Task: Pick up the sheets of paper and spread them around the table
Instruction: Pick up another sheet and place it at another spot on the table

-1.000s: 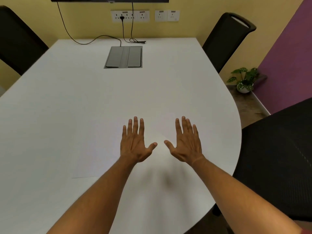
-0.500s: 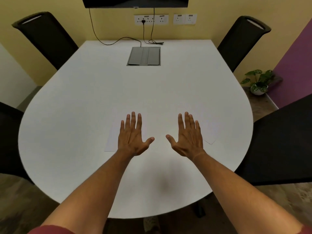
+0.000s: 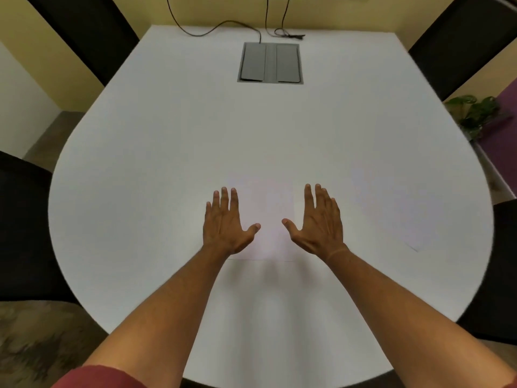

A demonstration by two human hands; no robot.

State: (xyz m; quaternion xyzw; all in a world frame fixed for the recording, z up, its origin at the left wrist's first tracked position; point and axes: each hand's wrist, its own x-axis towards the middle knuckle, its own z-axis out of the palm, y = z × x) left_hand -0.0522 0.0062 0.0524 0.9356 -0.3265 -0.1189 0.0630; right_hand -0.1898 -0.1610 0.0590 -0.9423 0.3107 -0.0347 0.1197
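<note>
A white sheet of paper [image 3: 268, 219] lies flat on the white table [image 3: 167, 163], barely distinct from it. My left hand [image 3: 225, 224] hovers palm down over the sheet's left edge, fingers spread and holding nothing. My right hand [image 3: 319, 221] is open the same way at the sheet's right edge. A second sheet [image 3: 391, 208] lies flat to the right, faint, with one corner near the table's right rim.
A grey cable box [image 3: 270, 63] is sunk into the table's far middle, with black cables [image 3: 223, 26] running to the wall. Black chairs stand at the far left [image 3: 92, 35], far right [image 3: 458, 43], left [image 3: 22, 228] and right [image 3: 500, 270]. A potted plant [image 3: 475, 113] sits on the floor.
The view has tilted down and shifted, so the table's near rim shows. Both hands stay open and spread, now either side of the middle sheet.
</note>
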